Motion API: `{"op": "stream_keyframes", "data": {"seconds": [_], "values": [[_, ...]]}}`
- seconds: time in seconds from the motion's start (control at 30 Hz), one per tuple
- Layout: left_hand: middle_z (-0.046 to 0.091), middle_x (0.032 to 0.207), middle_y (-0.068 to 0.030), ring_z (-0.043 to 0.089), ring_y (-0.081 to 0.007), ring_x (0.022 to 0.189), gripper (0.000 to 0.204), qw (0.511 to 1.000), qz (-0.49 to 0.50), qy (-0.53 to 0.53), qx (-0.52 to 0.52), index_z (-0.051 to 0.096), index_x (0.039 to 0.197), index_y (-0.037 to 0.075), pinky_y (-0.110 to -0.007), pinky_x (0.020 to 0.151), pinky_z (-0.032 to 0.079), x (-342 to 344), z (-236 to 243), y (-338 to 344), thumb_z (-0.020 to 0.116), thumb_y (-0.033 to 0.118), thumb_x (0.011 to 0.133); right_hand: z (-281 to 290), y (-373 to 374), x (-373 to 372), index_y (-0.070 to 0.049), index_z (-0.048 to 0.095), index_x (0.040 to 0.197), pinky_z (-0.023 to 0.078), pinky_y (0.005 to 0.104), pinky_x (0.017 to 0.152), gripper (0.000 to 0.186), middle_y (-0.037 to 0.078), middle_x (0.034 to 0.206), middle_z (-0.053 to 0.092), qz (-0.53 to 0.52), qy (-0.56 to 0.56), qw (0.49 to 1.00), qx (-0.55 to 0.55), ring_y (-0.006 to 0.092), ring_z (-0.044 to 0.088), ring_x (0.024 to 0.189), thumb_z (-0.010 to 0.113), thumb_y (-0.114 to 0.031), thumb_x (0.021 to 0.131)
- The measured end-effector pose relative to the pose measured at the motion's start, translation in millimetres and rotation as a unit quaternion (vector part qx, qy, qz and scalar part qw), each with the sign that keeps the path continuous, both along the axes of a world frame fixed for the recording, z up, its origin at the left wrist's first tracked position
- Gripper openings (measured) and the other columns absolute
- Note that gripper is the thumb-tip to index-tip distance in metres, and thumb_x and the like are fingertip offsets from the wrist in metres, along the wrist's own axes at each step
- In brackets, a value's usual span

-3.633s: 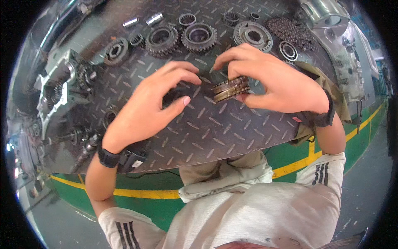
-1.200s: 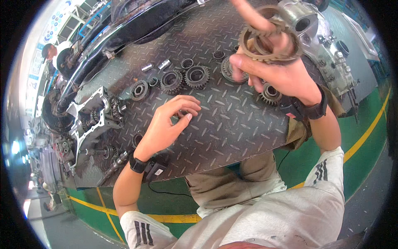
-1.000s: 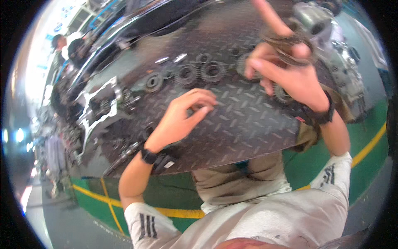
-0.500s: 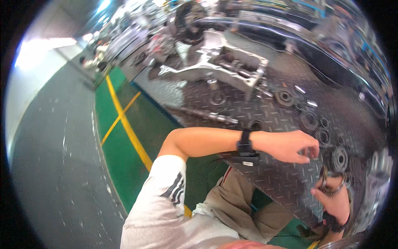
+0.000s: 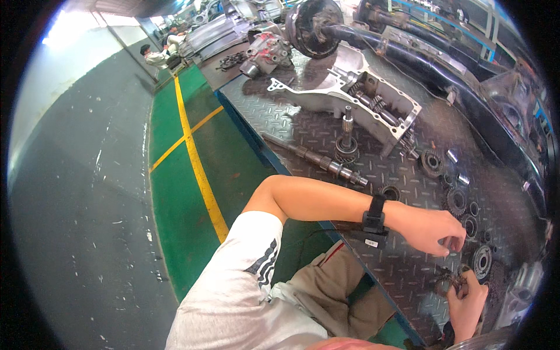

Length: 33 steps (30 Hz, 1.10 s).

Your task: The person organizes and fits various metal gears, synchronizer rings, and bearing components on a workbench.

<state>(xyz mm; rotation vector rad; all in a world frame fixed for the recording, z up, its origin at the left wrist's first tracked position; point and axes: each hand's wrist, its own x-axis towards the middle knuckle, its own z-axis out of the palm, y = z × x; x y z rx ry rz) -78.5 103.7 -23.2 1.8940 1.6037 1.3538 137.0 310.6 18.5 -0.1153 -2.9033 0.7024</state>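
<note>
My left hand [image 5: 433,230] hangs over the near part of the dark tread-plate bench [image 5: 379,274], palm down. Its fingers are loosely bent, the thumb is apart from them, and nothing shows in its grasp. Just below it, my right hand [image 5: 468,306] is closed on a ring-shaped metal gear [image 5: 448,281], low over the plate; blur hides the gear's details. Close to its fingertips lies a round bearing [image 5: 482,261]. Several loose gears and rings run in a line beyond my hands, among them a toothed gear [image 5: 455,201] and a larger gear [image 5: 431,163].
An open gearbox housing [image 5: 350,102] with shafts inside lies farther off. Left of it a long splined shaft [image 5: 312,156] and a short gear shaft [image 5: 347,137] rest on the bench. A black axle [image 5: 426,70] spans the back. Silver castings [image 5: 521,290] stand at the right.
My view has shifted, so the bench parts appear farther right and sharper. My right hand has turned and brought the ring-shaped gear lower, nearer the plate. The left hand stays similarly bent.
</note>
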Motion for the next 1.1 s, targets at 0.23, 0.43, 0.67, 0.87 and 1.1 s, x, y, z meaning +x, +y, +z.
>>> {"op": "stream_keyframes", "data": {"seconds": [0.23, 0.43, 0.67, 0.87, 1.1], "values": [[0.076, 0.119, -0.0168, 0.076, -0.0314, 0.109, 0.03, 0.998, 0.047, -0.011, -0.041, 0.069, 0.127, 0.002, -0.044, 0.097, 0.06, -11.8, 2.9, -3.6, 0.07, 0.003, 0.097, 7.7, -7.9, -18.9, -0.007, 0.068, 0.103, 0.05, 0.0458, 0.058, 0.024, 0.013, 0.063, 0.062, -0.005, -0.015, 0.997, 0.075, 0.0362, 0.065, 0.057, 0.084, -0.013, 0.086], [0.077, 0.118, -0.0084, 0.074, -0.0209, 0.102, 0.034, 0.988, 0.044, -0.016, -0.148, 0.071, 0.131, 0.004, -0.036, 0.087, 0.057, 1.4, 27.4, 4.1, 0.07, 0.002, 0.096, -3.5, 21.0, -21.4, -0.002, 0.067, 0.101, 0.056, 0.0556, 0.068, 0.028, 0.021, 0.071, 0.068, -0.079, -0.035, 0.991, 0.104, 0.0446, 0.071, 0.071, 0.08, -0.022, 0.088], [0.075, 0.12, -0.0084, 0.071, -0.0219, 0.101, 0.037, 0.981, 0.064, 0.028, -0.182, 0.071, 0.128, 0.005, -0.036, 0.086, 0.056, 0.8, 20.6, 2.2, 0.067, -0.003, 0.093, -10.6, 15.7, -13.9, 0.002, 0.066, 0.095, 0.059, 0.0581, 0.073, 0.032, 0.026, 0.075, 0.07, -0.09, -0.086, 0.989, 0.078, 0.0494, 0.072, 0.078, 0.079, -0.027, 0.089], [0.072, 0.122, -0.009, 0.07, -0.0235, 0.102, 0.037, 0.976, 0.046, 0.024, -0.21, 0.071, 0.126, 0.005, -0.036, 0.087, 0.055, -1.6, 25.0, 3.0, 0.067, -0.005, 0.091, 14.0, 28.8, -25.3, 0.01, 0.074, 0.097, 0.057, 0.0349, 0.057, 0.024, 0.02, 0.063, 0.071, -0.113, -0.229, 0.939, -0.23, 0.0216, 0.073, 0.053, 0.072, -0.012, 0.09], [0.074, 0.128, -0.009, 0.07, -0.0229, 0.107, 0.048, 0.972, 0.052, 0.02, -0.23, 0.069, 0.133, 0.004, -0.035, 0.089, 0.053, -0.4, 21.9, 3.7, 0.062, -0.009, 0.087, -8.9, 27.2, -21.0, 0.005, 0.076, 0.113, 0.061, 0.0526, 0.083, 0.034, 0.03, 0.087, 0.073, -0.087, -0.075, 0.992, -0.046, 0.0493, 0.073, 0.088, 0.076, -0.012, 0.084]]}}
